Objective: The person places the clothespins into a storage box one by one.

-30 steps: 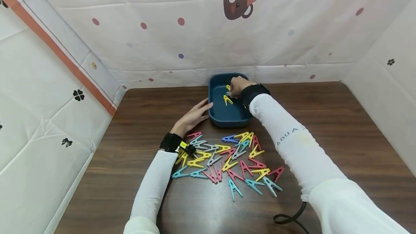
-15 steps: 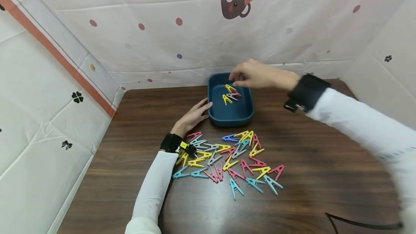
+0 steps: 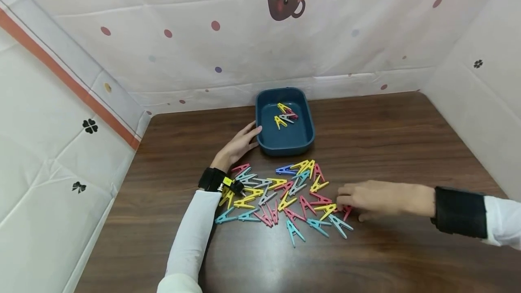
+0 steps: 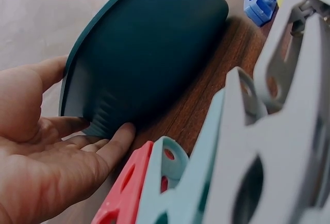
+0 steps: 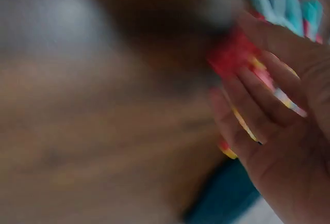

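Note:
A dark blue plastic bin stands near the back of the table, with several yellow, grey and red clothespins in it. My left hand rests against the bin's left side, fingers extended along its wall and thumb at the rim, as the left wrist view also shows. My right hand is low at the right end of a spread of clothespins. Its fingers reach over a red clothespin, partly hidden under them. The right wrist view is blurred, with thumb and fingers spread around that red clothespin.
Several yellow, red, grey, light blue and dark blue clothespins lie loosely across the wooden table in front of the bin. Behind the bin rises a patterned white sheet, and a white side panel borders the table's right.
My right hand has left the bin, swung out to the right and come down to the clothespins on the table. The left hand stays at the bin. The view has shifted slightly.

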The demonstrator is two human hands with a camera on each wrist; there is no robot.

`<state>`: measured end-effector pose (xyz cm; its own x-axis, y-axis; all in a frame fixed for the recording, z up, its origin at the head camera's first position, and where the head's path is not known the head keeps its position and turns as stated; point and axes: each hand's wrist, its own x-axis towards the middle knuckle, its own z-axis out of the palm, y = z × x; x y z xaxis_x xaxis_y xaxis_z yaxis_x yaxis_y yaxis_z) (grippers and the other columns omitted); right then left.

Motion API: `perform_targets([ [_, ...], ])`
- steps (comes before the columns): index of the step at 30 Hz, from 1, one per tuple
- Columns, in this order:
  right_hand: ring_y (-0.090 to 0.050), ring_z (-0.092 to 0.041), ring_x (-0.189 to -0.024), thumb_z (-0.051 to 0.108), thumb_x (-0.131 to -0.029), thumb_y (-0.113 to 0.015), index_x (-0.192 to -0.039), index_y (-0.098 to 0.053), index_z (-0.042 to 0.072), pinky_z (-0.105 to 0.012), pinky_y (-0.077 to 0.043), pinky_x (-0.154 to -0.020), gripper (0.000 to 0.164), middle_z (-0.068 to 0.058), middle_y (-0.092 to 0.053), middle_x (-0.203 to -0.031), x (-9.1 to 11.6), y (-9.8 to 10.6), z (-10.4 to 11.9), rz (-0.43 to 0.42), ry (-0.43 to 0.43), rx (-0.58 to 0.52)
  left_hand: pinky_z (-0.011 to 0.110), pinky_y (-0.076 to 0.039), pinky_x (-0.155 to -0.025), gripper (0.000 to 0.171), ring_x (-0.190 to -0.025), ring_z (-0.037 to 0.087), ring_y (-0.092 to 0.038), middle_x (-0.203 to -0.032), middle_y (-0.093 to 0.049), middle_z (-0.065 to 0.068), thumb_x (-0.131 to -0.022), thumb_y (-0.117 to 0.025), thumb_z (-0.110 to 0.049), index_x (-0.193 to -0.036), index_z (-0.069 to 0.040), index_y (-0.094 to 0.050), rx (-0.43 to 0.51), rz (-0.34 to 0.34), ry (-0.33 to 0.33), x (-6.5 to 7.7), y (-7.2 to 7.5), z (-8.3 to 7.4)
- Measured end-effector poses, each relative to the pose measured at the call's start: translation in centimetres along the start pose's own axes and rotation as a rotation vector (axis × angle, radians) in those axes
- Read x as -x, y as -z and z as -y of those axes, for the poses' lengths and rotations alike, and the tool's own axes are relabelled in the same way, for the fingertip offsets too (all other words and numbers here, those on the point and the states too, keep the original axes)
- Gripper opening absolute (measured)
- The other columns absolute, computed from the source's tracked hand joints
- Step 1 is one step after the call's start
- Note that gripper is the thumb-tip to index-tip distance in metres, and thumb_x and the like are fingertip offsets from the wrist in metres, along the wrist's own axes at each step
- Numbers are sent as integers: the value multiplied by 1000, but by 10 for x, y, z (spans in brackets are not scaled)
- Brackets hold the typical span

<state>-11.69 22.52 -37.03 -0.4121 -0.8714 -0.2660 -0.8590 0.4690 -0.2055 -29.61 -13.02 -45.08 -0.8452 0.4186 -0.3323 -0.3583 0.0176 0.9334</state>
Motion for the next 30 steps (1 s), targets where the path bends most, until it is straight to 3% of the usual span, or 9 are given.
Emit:
perform_targets([
  [3, -53, -1, -93, 16, -84, -85, -104, -66, 25, -18, -53, -69, 29, 9, -58, -106, 2, -22, -5, -80, 56, -17, 47, -27, -128, 72, -158, 19, -21, -172, -18, 0, -105, -57, -42, -164, -25, -21, -3, -2, -4, 2, 1, 0],
  [6, -49, 1, -86, 13, -85, -83, -96, -66, 25, -14, -48, -65, 24, 11, -56, -99, 1, -28, -8, -147, 97, -4, 48, -26, -128, 72, -159, 19, -20, -172, -17, 0, -105, -57, -42, -165, -25, -20, -6, 6, -11, 3, 0, 0],
  [11, -50, 4, -83, 14, -90, -79, -97, -70, 24, -14, -50, -65, 15, 12, -61, -98, -5, -12, -12, -91, 84, -43, 47, -27, -128, 72, -159, 19, -20, -172, -16, 0, -105, -58, -41, -164, -26, -21, 4, 8, -8, 2, 0, 0],
  [15, -58, 2, -88, 16, -90, -79, -99, -73, 24, -18, -58, -75, 14, 11, -67, -102, -13, 20, -17, -66, 54, -80, 47, -27, -128, 72, -159, 19, -20, -172, -16, -1, -104, -58, -42, -164, -27, -21, -1, -3, -3, 2, 0, 1],
  [19, -62, 0, -91, 11, -90, -78, -101, -73, 24, -23, -60, -81, 18, 12, -68, -100, -26, 67, -27, -112, 18, -98, 47, -27, -128, 72, -159, 20, -20, -172, -16, 0, -104, -58, -42, -164, -26, -21, 2, -9, -3, 3, -3, 3],
  [22, -64, -7, -90, 3, -90, -76, -102, -73, 18, -28, -61, -81, 20, 6, -69, -100, -47, 109, -45, -247, 29, -75, 47, -27, -128, 72, -159, 20, -20, -172, -17, 1, -104, -58, -42, -164, -26, -21, 4, -7, -6, 4, -4, 4],
  [25, -66, -19, -90, 1, -91, -74, -102, -73, 9, -37, -62, -80, 14, -5, -70, -98, -75, 152, -68, -401, -27, -37, 47, -27, -128, 72, -159, 20, -20, -172, -17, 1, -104, -57, -42, -164, -26, -21, 2, -4, -14, 3, -4, 4],
  [27, -64, -25, -86, 0, -91, -73, -102, -72, 2, -41, -60, -78, 11, -13, -69, -94, -96, 173, -82, -473, -123, -34, 47, -28, -128, 72, -158, 20, -21, -172, -18, 1, -104, -57, -43, -164, -25, -22, 2, -4, -17, 2, -4, 3],
  [30, -64, -32, -86, 4, -94, -70, -105, -71, -3, -44, -58, -80, 14, -22, -70, -97, -128, 190, -102, -472, -304, -75, 47, -28, -128, 71, -158, 21, -21, -172, -18, 2, -105, -57, -42, -164, -25, -22, 7, -6, -22, 2, -3, 3],
])
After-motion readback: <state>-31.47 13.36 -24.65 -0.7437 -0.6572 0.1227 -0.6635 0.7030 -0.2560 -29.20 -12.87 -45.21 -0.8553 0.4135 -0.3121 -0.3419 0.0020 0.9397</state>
